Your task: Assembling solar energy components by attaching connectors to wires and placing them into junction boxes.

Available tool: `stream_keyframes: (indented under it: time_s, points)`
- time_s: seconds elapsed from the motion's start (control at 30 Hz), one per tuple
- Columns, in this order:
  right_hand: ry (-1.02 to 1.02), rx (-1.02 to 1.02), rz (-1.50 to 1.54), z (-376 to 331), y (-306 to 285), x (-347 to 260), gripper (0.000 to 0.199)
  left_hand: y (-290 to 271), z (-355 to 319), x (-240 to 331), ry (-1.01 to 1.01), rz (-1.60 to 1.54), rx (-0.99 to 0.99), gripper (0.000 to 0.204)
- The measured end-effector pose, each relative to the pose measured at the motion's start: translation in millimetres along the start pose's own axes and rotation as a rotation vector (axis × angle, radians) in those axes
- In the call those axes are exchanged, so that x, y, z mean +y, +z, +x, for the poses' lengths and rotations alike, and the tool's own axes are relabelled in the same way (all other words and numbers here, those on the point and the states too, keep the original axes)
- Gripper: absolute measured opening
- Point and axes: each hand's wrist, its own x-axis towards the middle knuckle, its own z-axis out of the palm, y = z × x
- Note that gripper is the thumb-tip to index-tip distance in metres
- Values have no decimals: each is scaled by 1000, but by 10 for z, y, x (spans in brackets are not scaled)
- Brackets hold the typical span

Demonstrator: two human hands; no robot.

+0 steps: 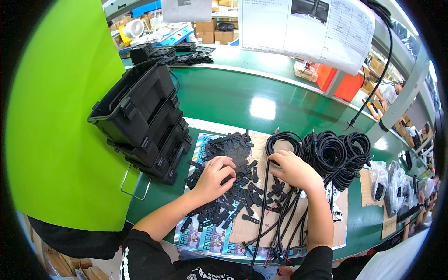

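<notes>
My left hand point(215, 176) is over a loose pile of small black plastic pieces point(233, 144), its fingers curled in. Whatever lies between those fingertips, if anything, is hidden. To the right of it, my right hand point(295, 171) pinches a black cable point(265, 196) near its upper part; the cable runs down toward my lap. Just beyond that hand lies a coiled black cable point(284, 136). More coiled cables point(329, 151) are heaped to its right, and loose cable ends with red wires point(284, 228) spread below on the cardboard point(240, 228).
Stacked black plastic bins point(140, 116) stand at the left beside a bright green panel point(60, 116). Beyond the green table point(210, 93), black parts point(186, 55) lie on a ledge. Printed sheets point(308, 28) hang overhead. Plastic bags point(394, 186) lie far right; a person point(388, 93) is behind.
</notes>
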Motion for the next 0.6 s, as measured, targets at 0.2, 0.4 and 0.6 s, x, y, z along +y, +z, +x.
stream_keyframes:
  time_s: [0.2, 0.4, 0.6]
  points:
    - [-19, -11, -21, 4, -5, -2, 39, 10, 5, -6, 10, -6, 17, 16]
    - [47, -41, -62, 2, 47, 4, 37, 36, 29, -15, 2, 13, -5, 16]
    - [36, 11, -73, -9, 89, 20, 31, 53, 41, 13, -32, -37, 5, 18]
